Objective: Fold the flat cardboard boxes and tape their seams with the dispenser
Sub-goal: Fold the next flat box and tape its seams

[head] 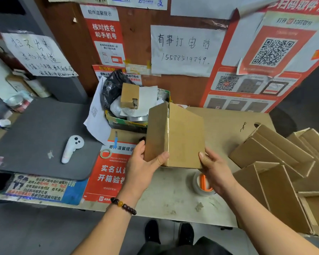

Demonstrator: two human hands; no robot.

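Left hand [143,167] and right hand [213,169] are gripping the lower corners of a folded cardboard box [175,137], one at each side, thumbs lying on its taped upper face; the box is being held above the table [219,122]. Just below the box, partly hidden under the right hand, a tape dispenser [201,183] is resting. Right of the box, flat cardboard boxes [276,162] are lying stacked. Behind the box, a cluttered bin [133,105] is standing; left of the box, a tape roll [105,153] and a white controller [72,149] are lying.
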